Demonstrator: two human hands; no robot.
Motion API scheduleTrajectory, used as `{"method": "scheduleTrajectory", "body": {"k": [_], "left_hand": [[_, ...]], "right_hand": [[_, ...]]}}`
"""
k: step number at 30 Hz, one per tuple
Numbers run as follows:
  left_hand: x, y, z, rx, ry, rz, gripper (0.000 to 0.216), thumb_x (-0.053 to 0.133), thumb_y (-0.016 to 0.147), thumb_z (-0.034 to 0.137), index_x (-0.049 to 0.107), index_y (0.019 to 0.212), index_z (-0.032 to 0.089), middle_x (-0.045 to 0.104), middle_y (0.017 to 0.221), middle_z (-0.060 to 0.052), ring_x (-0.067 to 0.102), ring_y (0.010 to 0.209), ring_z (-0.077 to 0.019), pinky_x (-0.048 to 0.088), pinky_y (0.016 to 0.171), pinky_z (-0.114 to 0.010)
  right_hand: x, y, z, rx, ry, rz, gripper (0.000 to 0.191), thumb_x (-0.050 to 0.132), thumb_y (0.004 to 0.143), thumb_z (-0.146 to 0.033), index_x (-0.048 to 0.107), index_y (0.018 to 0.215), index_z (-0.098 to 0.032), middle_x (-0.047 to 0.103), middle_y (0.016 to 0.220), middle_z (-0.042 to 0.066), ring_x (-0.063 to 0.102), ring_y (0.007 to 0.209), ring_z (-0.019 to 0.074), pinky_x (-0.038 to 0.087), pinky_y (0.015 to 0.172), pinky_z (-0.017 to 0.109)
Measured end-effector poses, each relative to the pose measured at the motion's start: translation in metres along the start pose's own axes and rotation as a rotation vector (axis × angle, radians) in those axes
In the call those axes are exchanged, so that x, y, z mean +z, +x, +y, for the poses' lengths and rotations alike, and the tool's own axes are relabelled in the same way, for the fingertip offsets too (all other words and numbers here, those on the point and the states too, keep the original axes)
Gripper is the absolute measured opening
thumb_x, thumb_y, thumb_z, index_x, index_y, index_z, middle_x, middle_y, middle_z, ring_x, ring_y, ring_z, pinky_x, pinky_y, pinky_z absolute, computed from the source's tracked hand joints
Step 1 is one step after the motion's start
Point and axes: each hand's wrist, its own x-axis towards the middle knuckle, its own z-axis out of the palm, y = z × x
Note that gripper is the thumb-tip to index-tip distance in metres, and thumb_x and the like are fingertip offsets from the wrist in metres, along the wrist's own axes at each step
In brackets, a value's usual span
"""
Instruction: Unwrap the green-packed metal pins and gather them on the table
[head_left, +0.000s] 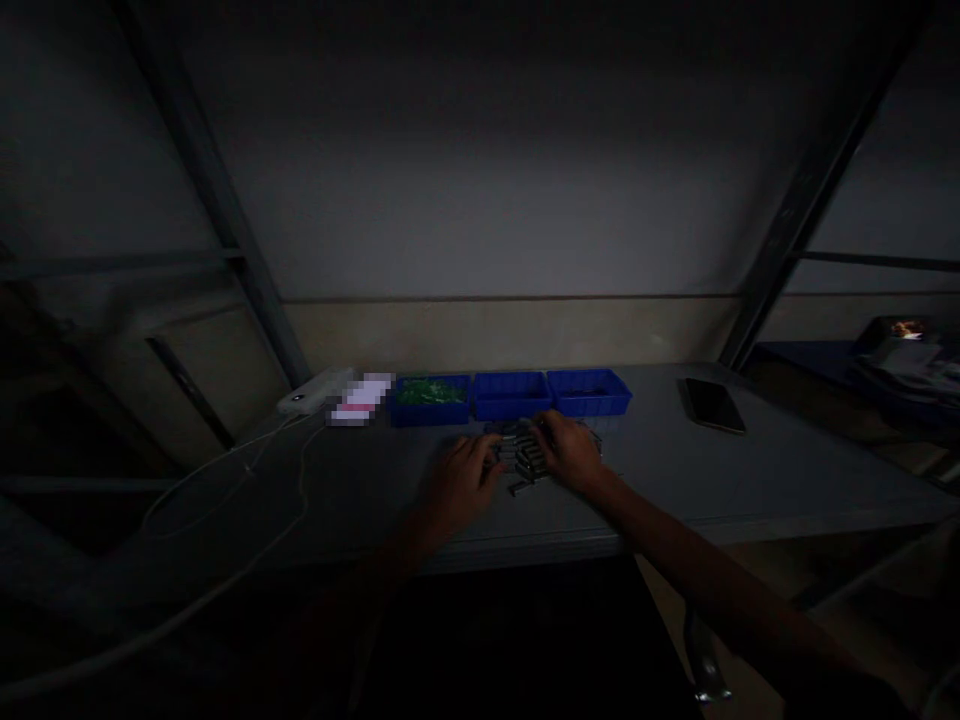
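A small heap of short grey metal pieces [525, 458] lies on the grey table [750, 480] in front of three blue bins. My left hand [461, 482] rests at the heap's left side, fingers curled toward the pieces. My right hand [568, 450] lies on the heap's right side, fingers bent over the pieces. The light is dim, and whether either hand grips a piece is hidden. The left blue bin [430, 399] holds green bits. The middle blue bin [512, 394] and the right blue bin [590, 391] look dark inside.
A dark phone [712, 404] lies flat on the table to the right. A white power bank [309, 393] with a white cable [247, 470] sits at the left, beside a blurred white-pink packet [361, 399]. Metal frame posts stand at both sides against the wall.
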Motion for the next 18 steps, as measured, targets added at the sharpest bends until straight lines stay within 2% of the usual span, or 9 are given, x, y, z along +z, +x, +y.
{"method": "scheduleTrajectory", "body": {"k": [3,6,11,18], "left_hand": [[0.002,0.0,0.0,0.013,0.016,0.001,0.018,0.047,0.085,0.022,0.054,0.102,0.019,0.063,0.096,-0.006,0.057,0.094,-0.0197,0.045,0.086,-0.035],[0.001,-0.001,0.003,0.044,0.061,-0.059,0.017,0.044,0.087,0.021,0.055,0.099,0.019,0.063,0.097,-0.006,0.057,0.094,-0.0191,0.044,0.085,-0.035],[-0.002,-0.002,0.01,0.077,0.144,-0.17,0.016,0.048,0.086,0.029,0.057,0.095,0.019,0.062,0.098,-0.006,0.054,0.095,-0.0215,0.041,0.086,-0.038],[-0.004,-0.003,0.007,0.1,0.113,-0.19,0.014,0.054,0.082,0.024,0.058,0.095,0.02,0.061,0.098,-0.005,0.05,0.099,-0.0213,0.039,0.087,-0.037]], "right_hand": [[-0.001,0.012,0.016,0.178,-0.059,0.056,0.028,0.042,0.092,-0.04,0.058,0.098,-0.018,0.07,0.083,0.007,0.063,0.068,0.0164,0.04,0.059,0.024],[-0.003,0.023,0.026,0.278,-0.123,0.005,0.033,0.039,0.092,-0.044,0.059,0.099,-0.018,0.07,0.084,0.008,0.065,0.069,0.0182,0.039,0.058,0.025],[-0.002,0.034,0.023,0.292,-0.205,-0.077,0.034,0.036,0.093,-0.044,0.06,0.098,-0.02,0.071,0.089,0.011,0.066,0.072,0.0197,0.039,0.058,0.026],[0.001,0.037,0.021,0.353,-0.249,-0.09,0.04,0.034,0.092,-0.049,0.062,0.098,-0.021,0.071,0.088,0.012,0.067,0.074,0.0233,0.04,0.056,0.028]]}}
